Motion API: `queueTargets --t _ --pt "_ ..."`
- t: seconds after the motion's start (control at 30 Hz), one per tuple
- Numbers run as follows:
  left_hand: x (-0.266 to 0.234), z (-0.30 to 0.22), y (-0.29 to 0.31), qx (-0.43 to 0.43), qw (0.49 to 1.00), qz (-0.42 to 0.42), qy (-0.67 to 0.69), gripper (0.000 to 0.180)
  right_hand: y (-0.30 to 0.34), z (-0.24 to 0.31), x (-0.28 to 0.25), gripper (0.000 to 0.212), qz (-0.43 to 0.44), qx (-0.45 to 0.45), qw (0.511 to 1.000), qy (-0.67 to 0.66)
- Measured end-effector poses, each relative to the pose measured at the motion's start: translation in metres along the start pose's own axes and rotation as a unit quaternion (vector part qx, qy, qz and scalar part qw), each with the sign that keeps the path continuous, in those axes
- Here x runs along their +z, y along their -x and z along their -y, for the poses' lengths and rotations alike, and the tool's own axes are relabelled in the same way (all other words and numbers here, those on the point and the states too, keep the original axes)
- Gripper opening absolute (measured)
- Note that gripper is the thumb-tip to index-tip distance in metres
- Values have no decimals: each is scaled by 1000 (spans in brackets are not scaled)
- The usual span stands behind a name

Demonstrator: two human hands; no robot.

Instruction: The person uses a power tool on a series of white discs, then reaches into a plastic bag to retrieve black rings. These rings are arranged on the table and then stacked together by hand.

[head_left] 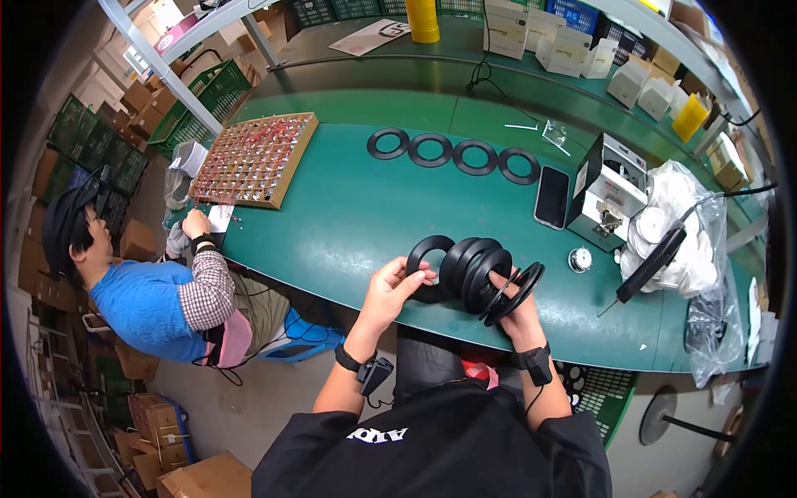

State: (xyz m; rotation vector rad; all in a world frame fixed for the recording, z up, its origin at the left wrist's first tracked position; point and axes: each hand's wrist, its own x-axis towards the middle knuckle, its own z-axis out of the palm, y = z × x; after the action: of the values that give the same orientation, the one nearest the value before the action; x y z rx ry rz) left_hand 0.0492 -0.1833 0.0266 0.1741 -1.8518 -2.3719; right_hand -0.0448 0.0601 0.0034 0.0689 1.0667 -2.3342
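Observation:
My left hand (387,292) pinches a flat black ring (413,256) by its edge, thumb and fingers closed on it. Just right of that ring is a loose stack of black rings (467,264), tilted on its side above the near edge of the green table. My right hand (518,312) grips the right end of the stack, where several rings fan apart; part of its fingers is hidden behind them. Farther back, several matching black rings (430,150) lie flat in a row, side by side.
Right of the row lie a smartphone (551,197), a metal box-shaped device (608,192), a small round metallic part (579,260), a black-handled tool (654,264) and a bag of white parts (677,224). A divided tray (297,158) stands left, near a seated co-worker (154,303).

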Motion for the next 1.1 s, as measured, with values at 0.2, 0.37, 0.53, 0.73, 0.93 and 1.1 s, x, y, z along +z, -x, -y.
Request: queueTargets --t 0.2,0.37,0.53,0.73,0.93,1.1 --pt "12 5 -2 17 1000 -14 -18 21 2 -1 3 25 -2 26 999 38" --pt "16 -9 -5 47 997 -48 28 21 3 -1 4 15 2 8 999 37" --pt "1 -12 -4 97 985 -139 -32 14 6 5 11 12 21 1 999 31" --pt "2 -28 -15 365 816 -168 -416 12 5 2 6 13 20 0 999 36" --pt "14 -16 -3 342 814 -124 -454 11 3 -2 -3 18 36 -17 999 22" --pt "-8 -4 -5 195 893 -246 -323 12 1 -4 -6 17 37 -16 999 23"
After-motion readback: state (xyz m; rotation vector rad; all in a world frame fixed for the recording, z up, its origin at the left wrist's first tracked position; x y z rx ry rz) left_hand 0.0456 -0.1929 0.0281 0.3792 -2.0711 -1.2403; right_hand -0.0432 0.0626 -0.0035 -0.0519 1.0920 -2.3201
